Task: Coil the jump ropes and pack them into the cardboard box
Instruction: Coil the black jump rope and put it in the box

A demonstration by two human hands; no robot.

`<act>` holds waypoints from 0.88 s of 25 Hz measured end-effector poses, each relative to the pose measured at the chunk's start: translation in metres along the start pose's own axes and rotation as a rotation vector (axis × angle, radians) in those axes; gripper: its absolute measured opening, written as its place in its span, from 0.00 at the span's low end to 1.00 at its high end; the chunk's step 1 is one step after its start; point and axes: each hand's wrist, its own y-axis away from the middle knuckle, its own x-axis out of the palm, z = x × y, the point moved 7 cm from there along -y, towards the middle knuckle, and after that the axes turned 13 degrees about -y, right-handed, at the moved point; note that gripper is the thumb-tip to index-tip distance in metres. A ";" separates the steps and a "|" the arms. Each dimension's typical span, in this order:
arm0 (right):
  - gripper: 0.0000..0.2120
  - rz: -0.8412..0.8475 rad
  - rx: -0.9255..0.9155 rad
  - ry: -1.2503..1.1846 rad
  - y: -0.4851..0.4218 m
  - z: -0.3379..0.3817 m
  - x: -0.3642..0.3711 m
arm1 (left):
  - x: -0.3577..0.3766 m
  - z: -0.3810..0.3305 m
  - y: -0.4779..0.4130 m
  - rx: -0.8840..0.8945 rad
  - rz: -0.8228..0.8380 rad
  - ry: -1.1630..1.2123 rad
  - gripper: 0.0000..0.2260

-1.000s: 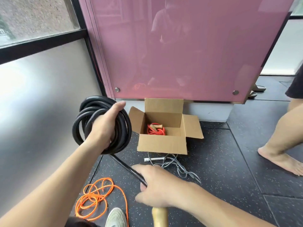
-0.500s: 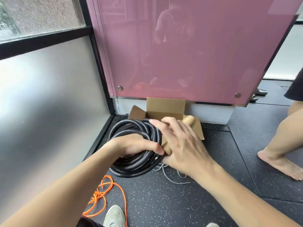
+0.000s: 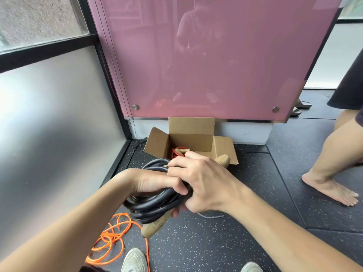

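Holding a thick black rubber jump rope coil (image 3: 155, 205) between both hands, we are keeping it in the air just in front of the open brown cardboard box (image 3: 191, 141), which is sitting on the dark speckled rubber floor (image 3: 225, 242) against the base of a pink glossy wall panel (image 3: 216, 55). Our left hand (image 3: 151, 183) is wrapping its grip around the coil from the left, fingers pressed over the bundled loops. Our right hand (image 3: 204, 185) is closing its grip on the coil's right side, fingers curled over the strands. One pale wooden handle (image 3: 155, 225) is sticking out below the coil, and a second wooden handle end (image 3: 223, 160) is showing just past our right knuckles. Inside the box, a red rope with wooden handles (image 3: 177, 151) is lying at the bottom. A loose orange thin rope (image 3: 112, 238) is sprawling on the floor below our left forearm, beside our light grey shoe (image 3: 134, 261). A bare foot (image 3: 330, 190) of another person is standing on the floor to the right.
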 end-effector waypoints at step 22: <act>0.06 -0.313 0.459 -0.105 0.016 -0.064 -0.031 | -0.037 -0.029 0.011 0.176 -0.995 -0.367 0.07</act>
